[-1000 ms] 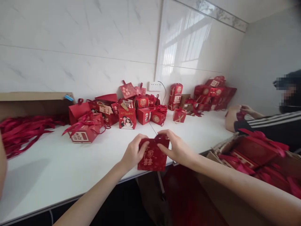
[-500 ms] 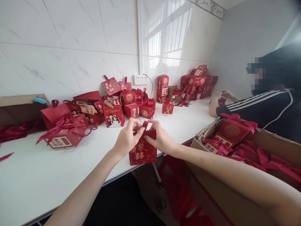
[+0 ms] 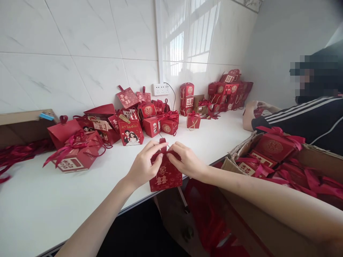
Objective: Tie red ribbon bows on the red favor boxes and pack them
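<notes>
The little red box [image 3: 165,176] is held up at the front edge of the white counter [image 3: 53,200]. The left hand [image 3: 143,164] and the right hand [image 3: 187,160] both pinch its top, fingers curled tight on it. More red boxes [image 3: 128,121] stand behind, by the wall. A brown carton [image 3: 235,153] full of red boxes is on the right, near another person's striped sleeve [image 3: 300,117].

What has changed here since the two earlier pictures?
The left hand and right hand moved closer together at the top of the red gift box, where their fingers now pinch the flaps shut. Neither hand let go. The boxes by the wall and the co-worker's hands stayed as they were.
</notes>
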A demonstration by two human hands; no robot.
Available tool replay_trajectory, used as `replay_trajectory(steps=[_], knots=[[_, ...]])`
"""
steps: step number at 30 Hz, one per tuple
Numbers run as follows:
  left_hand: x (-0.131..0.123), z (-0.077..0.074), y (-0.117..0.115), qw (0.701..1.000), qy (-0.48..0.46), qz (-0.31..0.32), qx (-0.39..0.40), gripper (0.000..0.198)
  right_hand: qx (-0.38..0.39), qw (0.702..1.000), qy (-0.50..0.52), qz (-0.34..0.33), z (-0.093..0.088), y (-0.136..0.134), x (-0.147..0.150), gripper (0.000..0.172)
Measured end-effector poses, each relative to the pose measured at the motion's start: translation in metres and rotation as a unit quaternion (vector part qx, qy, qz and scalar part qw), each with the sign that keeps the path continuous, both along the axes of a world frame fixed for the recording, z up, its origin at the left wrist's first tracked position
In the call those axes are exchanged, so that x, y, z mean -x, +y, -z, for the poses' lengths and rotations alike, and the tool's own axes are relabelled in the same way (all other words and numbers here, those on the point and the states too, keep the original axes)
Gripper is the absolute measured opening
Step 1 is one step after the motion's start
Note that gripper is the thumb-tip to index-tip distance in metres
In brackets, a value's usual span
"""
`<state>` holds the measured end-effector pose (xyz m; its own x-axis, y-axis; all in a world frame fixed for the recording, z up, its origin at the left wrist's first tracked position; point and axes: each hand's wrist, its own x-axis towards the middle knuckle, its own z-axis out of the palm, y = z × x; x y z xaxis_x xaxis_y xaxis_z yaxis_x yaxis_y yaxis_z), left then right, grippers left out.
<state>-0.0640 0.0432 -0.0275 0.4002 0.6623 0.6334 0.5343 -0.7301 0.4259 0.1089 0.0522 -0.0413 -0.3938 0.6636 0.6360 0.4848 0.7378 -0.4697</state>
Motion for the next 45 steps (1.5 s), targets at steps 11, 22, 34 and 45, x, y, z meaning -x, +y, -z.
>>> replay_trajectory(steps=[11, 22, 34, 45], knots=[[0.004, 0.0, 0.003, 1.0, 0.016, 0.016, 0.004, 0.039, 0.042, 0.999, -0.004, -0.032, -0.01, 0.001, -0.004, 0.018], [0.009, 0.005, 0.008, 0.998, -0.041, 0.029, 0.047, 0.046, 0.058, 0.998, 0.011, -0.036, -0.007, 0.009, -0.004, 0.014], [-0.032, 0.02, -0.031, 0.892, -0.328, 0.174, 0.259, 0.069, 0.501, 0.761, 0.407, 0.072, -0.044, -0.007, -0.068, 0.024], [-0.119, -0.008, -0.036, 0.855, -0.357, 0.21, 0.312, 0.035, 0.476, 0.669, 0.569, 0.057, -0.044, -0.079, -0.146, 0.021]])
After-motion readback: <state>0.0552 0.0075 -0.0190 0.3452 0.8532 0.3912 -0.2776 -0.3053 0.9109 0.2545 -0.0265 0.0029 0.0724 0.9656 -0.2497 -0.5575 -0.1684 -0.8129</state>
